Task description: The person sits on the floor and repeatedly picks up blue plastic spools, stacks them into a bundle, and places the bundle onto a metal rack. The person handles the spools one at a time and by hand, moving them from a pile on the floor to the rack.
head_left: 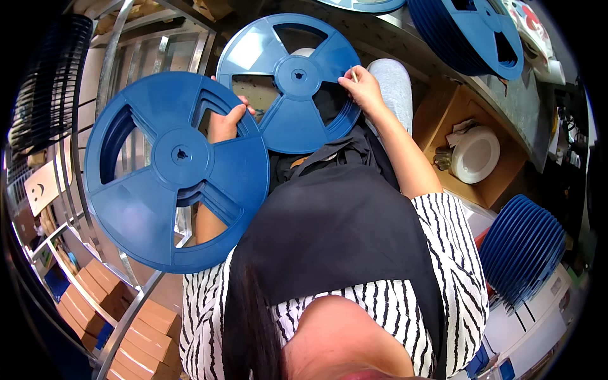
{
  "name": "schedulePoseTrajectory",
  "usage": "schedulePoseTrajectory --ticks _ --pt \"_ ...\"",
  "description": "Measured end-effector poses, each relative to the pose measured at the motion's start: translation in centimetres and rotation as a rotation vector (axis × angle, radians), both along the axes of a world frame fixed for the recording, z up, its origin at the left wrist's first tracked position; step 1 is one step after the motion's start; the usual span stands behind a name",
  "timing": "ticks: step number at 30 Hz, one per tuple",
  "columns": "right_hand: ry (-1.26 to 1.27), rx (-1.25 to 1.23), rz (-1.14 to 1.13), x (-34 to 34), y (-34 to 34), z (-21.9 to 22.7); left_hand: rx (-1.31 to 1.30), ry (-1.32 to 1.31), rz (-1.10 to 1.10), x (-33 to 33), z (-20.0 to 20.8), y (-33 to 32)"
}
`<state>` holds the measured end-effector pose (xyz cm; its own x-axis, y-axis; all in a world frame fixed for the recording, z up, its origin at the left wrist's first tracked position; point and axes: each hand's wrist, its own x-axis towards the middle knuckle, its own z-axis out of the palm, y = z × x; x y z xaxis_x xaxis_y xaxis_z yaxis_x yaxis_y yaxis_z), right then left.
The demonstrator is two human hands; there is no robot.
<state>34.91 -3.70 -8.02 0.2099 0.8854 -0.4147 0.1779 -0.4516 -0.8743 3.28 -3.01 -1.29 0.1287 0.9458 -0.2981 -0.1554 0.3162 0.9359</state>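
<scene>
Blue reel stack (180, 155) at nine o'clock, left hand (224, 123) through it, grip unclear; right hand (366, 90) pinches a pale sliver (354, 75); twelve-o'clock reels (297, 77) look unfinished.

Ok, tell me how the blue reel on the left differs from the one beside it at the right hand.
The left reel looks larger in the picture than the right reel, and overlaps its edge.
The left reel has the left hand at its upper-right opening; the right reel has the right hand at its rim.
The right reel shows a bright white glare; the left reel looks duller.
Both are blue, with three openings around a hub.
</scene>
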Motion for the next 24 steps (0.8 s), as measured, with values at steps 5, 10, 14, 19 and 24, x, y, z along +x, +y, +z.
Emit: schedulePoseTrajectory --ticks 5,10,14,19,24 --pt "-0.179 0.066 0.061 -0.2 0.1 -1.7 -0.015 -0.037 0.034 0.2 0.0 -0.4" --pt "-0.149 0.078 0.063 0.1 -0.6 -2.4 -0.023 -0.008 0.009 0.5 0.3 -0.2" --pt "-0.076 0.137 0.060 0.0 -0.9 -2.2 -0.013 -0.004 -0.005 0.2 -0.2 0.0" --pt "-0.179 0.085 0.095 -0.1 -0.6 -2.3 -0.019 -0.001 0.001 0.2 -0.4 0.0" --pt "-0.085 0.145 0.052 0.2 -0.4 -3.3 -0.006 0.000 -0.001 -0.1 -0.7 -0.1"
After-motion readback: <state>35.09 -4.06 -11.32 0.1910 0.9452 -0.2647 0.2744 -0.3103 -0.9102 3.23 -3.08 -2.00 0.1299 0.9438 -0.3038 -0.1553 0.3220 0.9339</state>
